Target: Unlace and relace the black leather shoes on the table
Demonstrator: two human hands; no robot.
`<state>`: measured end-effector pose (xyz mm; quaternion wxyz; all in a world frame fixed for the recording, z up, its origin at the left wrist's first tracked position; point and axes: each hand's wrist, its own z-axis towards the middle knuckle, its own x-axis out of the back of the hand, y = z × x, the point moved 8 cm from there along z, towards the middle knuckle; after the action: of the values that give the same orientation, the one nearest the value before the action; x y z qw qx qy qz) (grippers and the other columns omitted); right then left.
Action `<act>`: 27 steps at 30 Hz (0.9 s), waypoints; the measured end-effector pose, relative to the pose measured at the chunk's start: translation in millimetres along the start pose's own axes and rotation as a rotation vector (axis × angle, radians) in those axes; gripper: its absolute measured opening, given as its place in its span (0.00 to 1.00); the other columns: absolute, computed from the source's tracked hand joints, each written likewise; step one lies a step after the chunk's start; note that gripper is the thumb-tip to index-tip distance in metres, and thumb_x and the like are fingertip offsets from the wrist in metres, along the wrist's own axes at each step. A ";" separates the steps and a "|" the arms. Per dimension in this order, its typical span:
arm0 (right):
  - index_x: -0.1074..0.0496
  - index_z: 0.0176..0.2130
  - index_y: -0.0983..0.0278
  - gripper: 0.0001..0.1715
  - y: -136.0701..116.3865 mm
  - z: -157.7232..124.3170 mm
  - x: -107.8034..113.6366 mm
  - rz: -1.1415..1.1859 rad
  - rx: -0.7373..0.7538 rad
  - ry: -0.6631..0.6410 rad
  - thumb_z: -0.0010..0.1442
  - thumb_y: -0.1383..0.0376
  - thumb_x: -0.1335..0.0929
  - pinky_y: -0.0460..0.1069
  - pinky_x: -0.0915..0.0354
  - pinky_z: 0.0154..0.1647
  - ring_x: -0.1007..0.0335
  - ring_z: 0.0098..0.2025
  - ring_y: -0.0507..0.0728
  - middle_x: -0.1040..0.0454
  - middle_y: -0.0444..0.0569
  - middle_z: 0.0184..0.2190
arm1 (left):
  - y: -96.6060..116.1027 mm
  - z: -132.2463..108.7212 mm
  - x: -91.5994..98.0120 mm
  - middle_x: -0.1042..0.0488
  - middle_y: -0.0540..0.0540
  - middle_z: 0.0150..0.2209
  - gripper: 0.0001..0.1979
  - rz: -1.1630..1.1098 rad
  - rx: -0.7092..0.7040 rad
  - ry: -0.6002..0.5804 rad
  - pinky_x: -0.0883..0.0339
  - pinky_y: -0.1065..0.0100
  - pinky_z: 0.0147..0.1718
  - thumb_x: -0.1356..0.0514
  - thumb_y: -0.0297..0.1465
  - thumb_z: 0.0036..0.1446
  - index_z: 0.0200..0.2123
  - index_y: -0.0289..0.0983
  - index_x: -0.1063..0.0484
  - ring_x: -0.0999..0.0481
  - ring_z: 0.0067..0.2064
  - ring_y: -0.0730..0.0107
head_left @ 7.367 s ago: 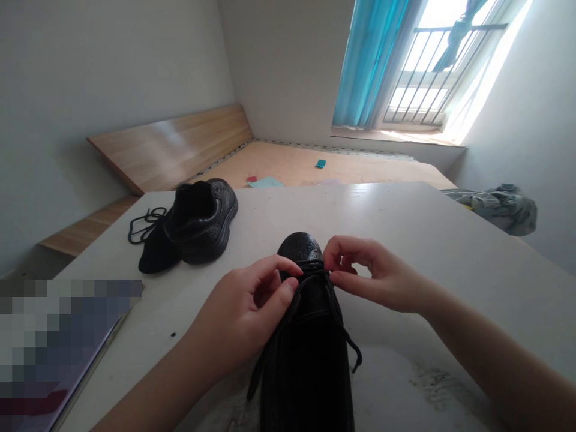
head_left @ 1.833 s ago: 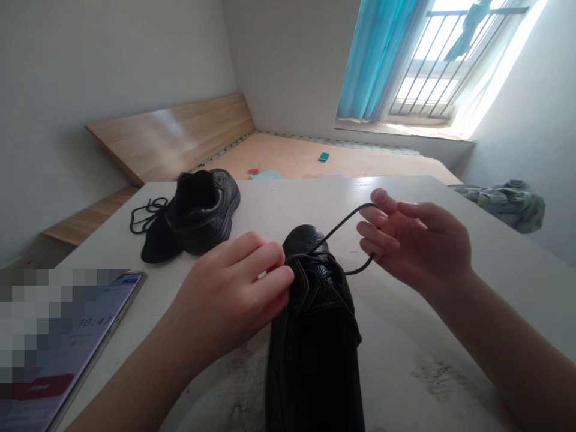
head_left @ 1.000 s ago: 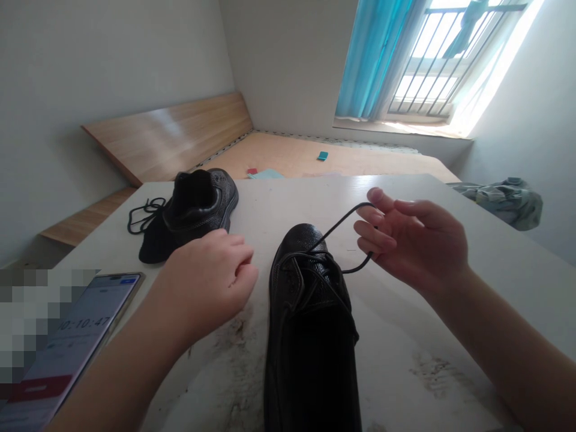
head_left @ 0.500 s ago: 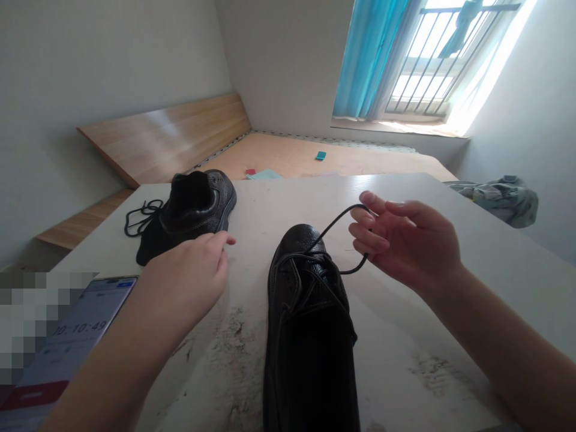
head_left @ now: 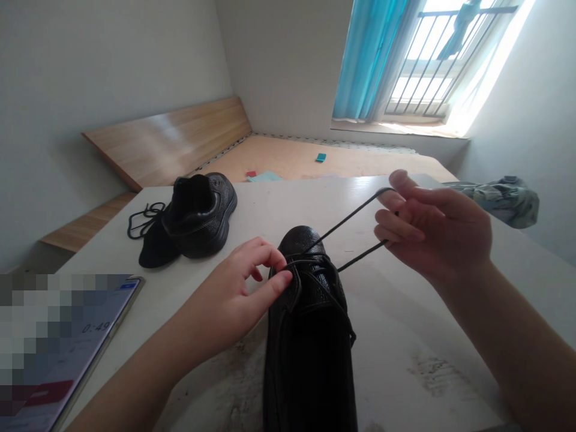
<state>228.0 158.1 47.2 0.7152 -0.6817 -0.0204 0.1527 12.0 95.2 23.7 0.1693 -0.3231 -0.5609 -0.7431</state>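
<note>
**Count on the table**

Two black shoes: one [head_left: 310,336] in front, one [head_left: 200,216] at the far left. Two laces: one [head_left: 355,231] pulled taut, one [head_left: 143,217] loose. One phone [head_left: 76,354]. Two hands: left [head_left: 234,294], right [head_left: 434,231].

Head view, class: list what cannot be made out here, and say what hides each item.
- Near shoe: heel cut off by the bottom edge.
- Phone: left part blurred out; clock digits partly lost.
- Lace: its far end hidden behind the right hand.
- Eyelet under the left hand fingertips: covered.
- Far shoe: toe faces away, front unseen.
</note>
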 end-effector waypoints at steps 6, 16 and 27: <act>0.42 0.28 0.58 0.05 -0.5 5.8 7.3 -0.042 0.059 0.040 0.53 0.64 0.37 0.50 0.61 0.21 0.66 0.19 0.51 0.57 0.39 0.18 | 0.0 -1.1 6.9 0.37 0.50 0.23 0.17 -0.472 -0.006 0.004 0.30 0.66 0.34 0.51 0.33 0.64 0.22 0.38 0.38 0.32 0.29 0.71; 0.31 0.35 0.58 0.01 -24.0 -8.2 2.9 -1.009 0.464 0.213 0.59 0.64 0.34 0.51 0.49 0.26 0.49 0.21 0.51 0.41 0.41 0.18 | 5.9 -12.3 40.2 0.36 0.51 0.20 0.12 -0.578 -0.189 0.211 0.41 0.70 0.18 0.46 0.37 0.65 0.34 0.44 0.23 0.40 0.21 0.76; 0.28 0.29 0.63 0.26 44.0 10.1 4.8 -1.225 -0.123 -0.226 0.62 0.46 0.39 0.48 0.50 0.22 0.44 0.22 0.51 0.37 0.44 0.20 | 29.6 -36.8 58.0 0.28 0.52 0.25 0.11 -0.213 -0.341 0.377 0.38 0.66 0.24 0.44 0.35 0.63 0.31 0.43 0.23 0.30 0.28 0.71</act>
<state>221.8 170.1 3.9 0.6256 -0.5658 -0.4920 -0.2154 -23.0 57.6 78.0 0.1351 -0.1423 -0.4172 -0.8874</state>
